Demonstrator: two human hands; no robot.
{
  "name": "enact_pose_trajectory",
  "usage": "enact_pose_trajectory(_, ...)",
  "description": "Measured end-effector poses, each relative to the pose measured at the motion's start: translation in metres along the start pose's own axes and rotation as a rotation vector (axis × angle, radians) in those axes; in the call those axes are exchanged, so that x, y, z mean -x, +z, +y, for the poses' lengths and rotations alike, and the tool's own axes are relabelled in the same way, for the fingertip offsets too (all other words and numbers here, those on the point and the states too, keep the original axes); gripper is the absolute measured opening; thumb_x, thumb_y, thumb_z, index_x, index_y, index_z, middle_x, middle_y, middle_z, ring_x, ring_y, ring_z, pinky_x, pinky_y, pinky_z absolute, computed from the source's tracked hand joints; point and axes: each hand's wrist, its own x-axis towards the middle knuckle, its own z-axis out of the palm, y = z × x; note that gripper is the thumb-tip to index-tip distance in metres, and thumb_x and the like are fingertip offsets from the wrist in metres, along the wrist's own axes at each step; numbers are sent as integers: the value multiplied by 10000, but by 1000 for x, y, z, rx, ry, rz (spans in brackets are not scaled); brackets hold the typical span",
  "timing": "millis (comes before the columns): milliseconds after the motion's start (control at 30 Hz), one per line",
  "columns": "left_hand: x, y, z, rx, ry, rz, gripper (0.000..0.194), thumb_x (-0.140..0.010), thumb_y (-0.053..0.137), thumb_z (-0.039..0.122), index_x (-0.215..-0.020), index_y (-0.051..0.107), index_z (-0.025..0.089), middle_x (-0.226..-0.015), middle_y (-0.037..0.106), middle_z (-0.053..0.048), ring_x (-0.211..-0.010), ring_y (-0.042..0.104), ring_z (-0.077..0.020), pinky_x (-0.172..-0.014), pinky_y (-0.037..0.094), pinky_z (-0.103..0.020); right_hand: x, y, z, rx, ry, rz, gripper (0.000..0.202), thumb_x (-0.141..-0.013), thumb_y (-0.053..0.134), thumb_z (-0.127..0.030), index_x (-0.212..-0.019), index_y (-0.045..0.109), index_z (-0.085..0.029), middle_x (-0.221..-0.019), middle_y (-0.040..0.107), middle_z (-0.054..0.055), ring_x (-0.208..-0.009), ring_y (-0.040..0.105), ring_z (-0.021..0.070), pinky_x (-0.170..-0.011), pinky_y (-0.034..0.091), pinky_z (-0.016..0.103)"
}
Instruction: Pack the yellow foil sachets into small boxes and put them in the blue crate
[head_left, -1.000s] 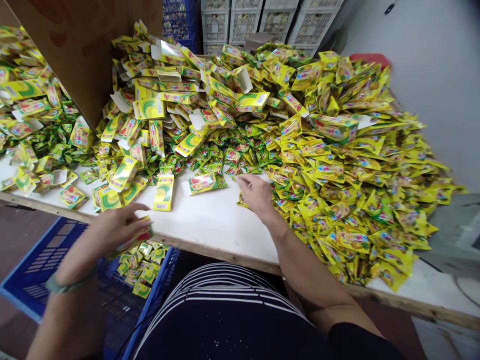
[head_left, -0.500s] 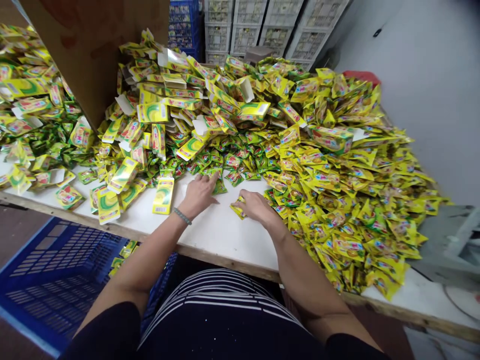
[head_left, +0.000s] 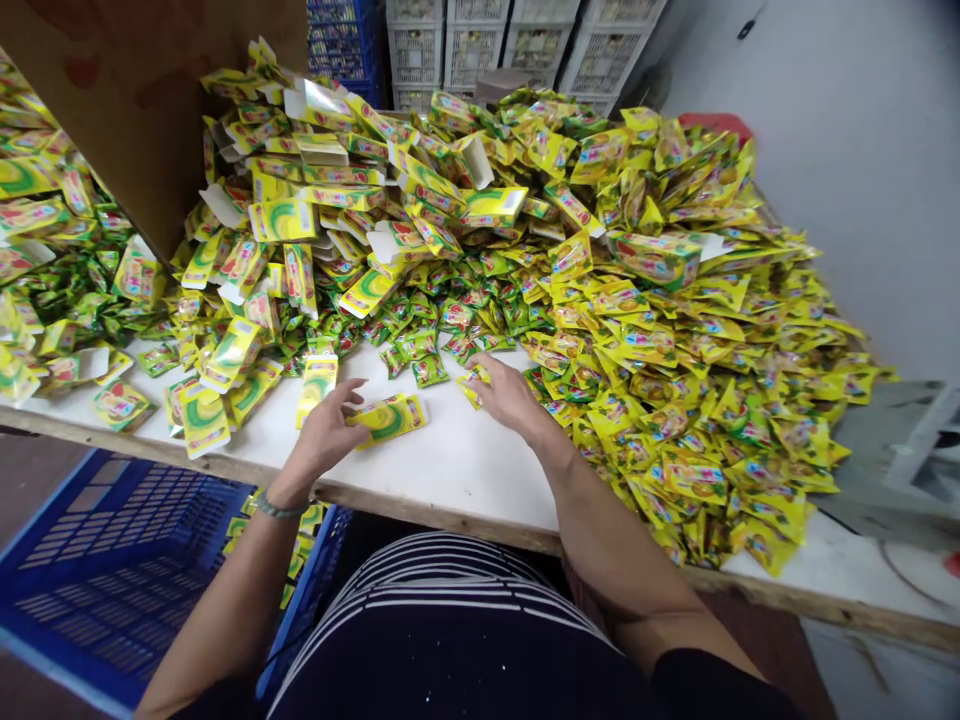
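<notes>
My left hand [head_left: 328, 432] has its thumb and fingers around the left end of a small yellow carton [head_left: 394, 418] lying on the white table [head_left: 450, 465]. Part of that end is hidden by the fingers. My right hand [head_left: 506, 392] pinches a small yellow packet [head_left: 472, 384] low over the table. Between and beyond the hands lie loose green packets [head_left: 430, 371]. Another yellow carton [head_left: 318, 383] lies just past my left fingers. To the right spreads a big heap of yellow packets [head_left: 660, 400].
Open cartons [head_left: 285, 220] are piled at the back left beside a cardboard sheet [head_left: 112, 100]. A blue crate [head_left: 82, 560] with packed cartons stands below the table edge at left. White crates [head_left: 472, 55] are stacked behind. A grey machine [head_left: 900, 470] sits at far right.
My left hand has moved left and nearer, away from the green packets, and a yellow carton now shows in it. My right hand still pinches the packet. The view has shifted slightly.
</notes>
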Motion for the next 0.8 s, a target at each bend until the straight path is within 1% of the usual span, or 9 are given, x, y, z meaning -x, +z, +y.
enact_pose_trajectory(67, -3, 5, 0, -96, -49, -46, 665, -696, 702, 288, -1338, 559, 189, -1094, 703, -94, -902, 680, -231, -733, 515, -311, -2, 6, -2, -93, 18, 64, 285, -839, 624, -266, -1120, 606, -226, -1011, 700, 60, -929, 642, 232, -804, 448, 324)
enact_pose_trajectory(167, -13, 14, 16, -266, -39, -69, 656, -715, 748, 380, -1317, 588, 172, -1086, 730, -128, -958, 691, -293, -754, 497, -333, -4, 16, -5, -230, 48, 165, 350, -787, 678, -367, -1089, 608, -204, -1011, 694, 64, -911, 634, 225, -796, 465, 326)
enact_pose_trajectory(267, -25, 19, 31, -376, -35, -134, 567, -755, 728, 403, -1258, 636, 158, -1022, 750, -149, -956, 697, -330, -735, 472, -340, -10, 26, -4, -354, 88, 145, 404, -770, 680, -466, -1050, 627, -179, -922, 697, 50, -776, 608, 194, -725, 476, 314)
enact_pose_trajectory(367, -31, 16, 29, -367, -28, -154, 485, -786, 687, 398, -1207, 663, 158, -1004, 749, -147, -920, 698, -313, -691, 449, -321, -23, 31, -4, -422, 112, 99, 439, -771, 677, -517, -1016, 651, -154, -843, 695, 38, -719, 589, 175, -678, 474, 294)
enact_pose_trajectory(500, -28, 6, 10, -197, -34, -175, 607, -761, 679, 387, -1320, 578, 174, -909, 740, -89, -790, 678, -248, -624, 428, -292, -49, 34, -19, -167, 128, -3, 339, -778, 696, -505, -751, 661, -169, -729, 662, 36, -706, 579, 179, -658, 451, 283)
enact_pose_trajectory(567, -26, 3, 2, -127, -42, -174, 624, -761, 668, 416, -1327, 572, 170, -823, 717, -61, -716, 649, -225, -598, 413, -286, -57, 39, -31, 5, 120, -24, 268, -746, 749, -439, -717, 669, -185, -733, 660, 47, -740, 602, 196, -679, 450, 288)
enact_pose_trajectory(633, -25, 3, -2, -98, -41, -137, 558, -787, 633, 474, -1253, 627, 166, -774, 691, -52, -673, 619, -211, -578, 388, -284, -57, 46, -40, 107, 100, 15, 182, -730, 771, -365, -777, 697, -205, -792, 680, 63, -797, 626, 216, -711, 454, 296)
enact_pose_trajectory(700, -25, 4, -3, -101, -26, -82, 468, -809, 602, 511, -1124, 690, 177, -752, 674, -52, -662, 599, -204, -566, 359, -282, -50, 50, -42, 117, 86, 55, 142, -759, 739, -340, -836, 700, -227, -823, 689, 60, -805, 626, 220, -717, 450, 301)
enact_pose_trajectory(800, -26, 5, -3, -100, -29, -53, 397, -811, 595, 530, -987, 720, 196, -709, 655, -39, -640, 577, -195, -553, 328, -281, -33, 47, -32, 46, 112, 102, 190, -816, 656, -417, -785, 651, -229, -717, 646, 22, -697, 562, 197, -663, 419, 290)
